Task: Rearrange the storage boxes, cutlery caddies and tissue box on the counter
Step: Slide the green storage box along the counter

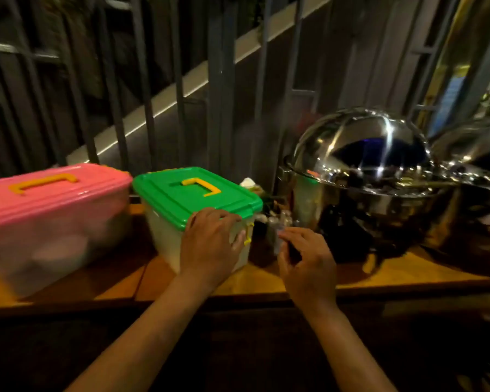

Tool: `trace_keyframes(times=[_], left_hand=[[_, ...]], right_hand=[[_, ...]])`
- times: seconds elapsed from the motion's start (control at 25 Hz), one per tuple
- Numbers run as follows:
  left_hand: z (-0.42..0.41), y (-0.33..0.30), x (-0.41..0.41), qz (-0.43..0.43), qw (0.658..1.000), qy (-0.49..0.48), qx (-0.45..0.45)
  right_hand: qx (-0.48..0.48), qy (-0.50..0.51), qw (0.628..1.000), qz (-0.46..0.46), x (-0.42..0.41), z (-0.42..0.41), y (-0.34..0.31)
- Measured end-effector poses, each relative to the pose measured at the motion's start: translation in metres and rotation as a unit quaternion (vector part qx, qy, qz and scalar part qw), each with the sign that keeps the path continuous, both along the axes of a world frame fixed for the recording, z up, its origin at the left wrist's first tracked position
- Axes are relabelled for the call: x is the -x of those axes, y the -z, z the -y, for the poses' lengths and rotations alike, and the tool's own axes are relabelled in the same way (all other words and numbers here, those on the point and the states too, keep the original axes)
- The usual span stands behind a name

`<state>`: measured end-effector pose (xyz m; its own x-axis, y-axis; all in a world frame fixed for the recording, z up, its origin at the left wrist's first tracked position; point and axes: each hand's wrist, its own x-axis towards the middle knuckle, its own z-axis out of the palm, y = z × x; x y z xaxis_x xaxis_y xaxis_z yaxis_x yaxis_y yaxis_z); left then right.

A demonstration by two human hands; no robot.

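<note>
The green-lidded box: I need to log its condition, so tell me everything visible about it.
The green-lidded box is a translucent whitish plastic tub with a green lid shut flat on it, a yellow handle lying on the lid, and a yellow side latch. It stands upright on the wooden counter, right of the pink-lidded box. The left hand rests on its near right corner.

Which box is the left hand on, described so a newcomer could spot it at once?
On the wooden counter in front of the dark railing, two lidded storage boxes stand side by side, left of the steel chafing dishes. The left hand rests on the right one, the green-lidded box. Its green lid sets it apart from the larger pink-lidded box; both have yellow handles.
</note>
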<state>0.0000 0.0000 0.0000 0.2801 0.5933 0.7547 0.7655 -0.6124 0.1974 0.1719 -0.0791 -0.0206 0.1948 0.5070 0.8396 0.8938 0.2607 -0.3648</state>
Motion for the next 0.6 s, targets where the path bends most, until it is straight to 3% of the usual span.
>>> trace_keyframes(times=[0.12, 0.2, 0.32, 0.48, 0.6], left_hand=[[-0.036, 0.005, 0.017, -0.082, 0.991, -0.101, 0.043], [-0.047, 0.01, 0.019, -0.134, 0.977, -0.146, 0.076], [-0.047, 0.015, 0.016, -0.134, 0.974, -0.159, 0.091], [-0.055, 0.014, 0.036, -0.093, 0.982, -0.139, 0.085], [-0.065, 0.017, 0.069, -0.077, 0.99, -0.094, 0.073]], right_hand=[[0.043, -0.036, 0.998, 0.012, 0.017, -0.051, -0.009], [0.149, -0.061, 0.986, 0.048, 0.018, -0.091, -0.018], [0.318, -0.075, 0.941, 0.086, -0.001, -0.142, -0.025], [0.283, -0.153, 0.947, 0.014, 0.002, -0.167, -0.007], [0.215, -0.138, 0.967, -0.018, 0.03, -0.152, 0.009]])
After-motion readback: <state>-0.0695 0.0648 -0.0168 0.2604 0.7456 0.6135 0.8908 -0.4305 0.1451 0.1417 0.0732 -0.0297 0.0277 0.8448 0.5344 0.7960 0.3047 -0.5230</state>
